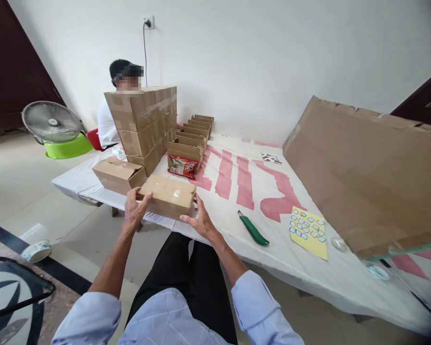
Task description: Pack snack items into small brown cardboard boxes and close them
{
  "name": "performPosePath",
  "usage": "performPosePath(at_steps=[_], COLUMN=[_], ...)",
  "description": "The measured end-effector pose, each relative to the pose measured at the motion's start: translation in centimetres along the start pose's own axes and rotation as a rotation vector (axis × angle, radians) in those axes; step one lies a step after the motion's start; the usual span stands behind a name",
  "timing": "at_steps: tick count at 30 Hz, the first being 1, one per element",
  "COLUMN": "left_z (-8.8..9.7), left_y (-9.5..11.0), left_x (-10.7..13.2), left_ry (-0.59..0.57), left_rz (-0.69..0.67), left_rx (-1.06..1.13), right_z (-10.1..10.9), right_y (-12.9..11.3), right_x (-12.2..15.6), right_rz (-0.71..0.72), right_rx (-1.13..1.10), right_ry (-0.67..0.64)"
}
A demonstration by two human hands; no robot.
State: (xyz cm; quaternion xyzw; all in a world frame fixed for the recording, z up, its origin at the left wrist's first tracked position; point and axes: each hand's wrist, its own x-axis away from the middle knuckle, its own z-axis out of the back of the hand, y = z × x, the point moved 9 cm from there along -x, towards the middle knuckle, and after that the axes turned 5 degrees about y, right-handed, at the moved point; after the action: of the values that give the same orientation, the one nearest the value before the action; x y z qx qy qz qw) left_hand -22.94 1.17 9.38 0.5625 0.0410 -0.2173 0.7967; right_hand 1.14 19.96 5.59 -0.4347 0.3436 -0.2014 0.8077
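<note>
A small taped cardboard box (169, 195) lies near the front edge of the low table (258, 239), held between both my hands. My left hand (135, 207) grips its left end, fingers curled over the top. My right hand (199, 218) presses against its right end with fingers spread along the side. Just left of it sits another closed cardboard box (118, 174). Behind it, a red snack packet (183, 166) leans at the front of a row of open boxes (191, 136).
A stack of sealed boxes (145, 122) stands at the table's far left, with a seated person (109, 112) behind it. A green utility knife (253, 228), a yellow sticker sheet (309, 232) and large flat cardboard (373, 177) lie to the right. A fan (52, 122) and tape roll (36, 250) sit on the floor.
</note>
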Motion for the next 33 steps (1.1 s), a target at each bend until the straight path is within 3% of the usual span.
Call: performPosePath(at_steps=[5,9,12,16,19,23,26,28,30,33], left_z=[-3.7,-5.9,-7.3,-8.1,-8.1,-7.8,-7.8,-7.7,-7.6,-7.5], left_y=[3.1,5.2,5.4,5.0,4.9,5.2,5.4,5.4,5.5,5.6], left_x=[4.7,5.0,4.4,4.2,4.4,5.0,5.7,6.1,6.3,6.4], left_ry=[-0.397,-0.576,-0.665,-0.728,-0.744,-0.74,-0.753,-0.751,-0.739,-0.729], left_rz=[-0.098,-0.148,-0.125,-0.075,-0.05,-0.076,-0.09,-0.083,-0.077,-0.086], left_rx=[0.116,0.316,0.4,0.461,0.505,0.52,0.486,0.473,0.476,0.481], right_z=[7.6,10.0,11.5,16.4,20.2,21.2,20.4,20.7,22.3,24.6], right_y=[0.9,0.5,0.4,2.1,4.7,7.1,7.2,6.9,6.1,3.2], right_x=[3.4,4.7,5.2,6.5,8.1,9.7,9.6,9.2,8.5,6.6], right_rz=[-0.115,-0.138,-0.113,-0.119,-0.275,-0.476,-0.452,-0.443,-0.468,-0.428], right_rx=[-0.07,-0.046,0.027,0.389,0.825,1.137,1.168,1.127,1.013,0.668], right_ry=[0.145,0.104,0.064,0.118,0.125,0.001,-0.014,0.043,0.197,0.439])
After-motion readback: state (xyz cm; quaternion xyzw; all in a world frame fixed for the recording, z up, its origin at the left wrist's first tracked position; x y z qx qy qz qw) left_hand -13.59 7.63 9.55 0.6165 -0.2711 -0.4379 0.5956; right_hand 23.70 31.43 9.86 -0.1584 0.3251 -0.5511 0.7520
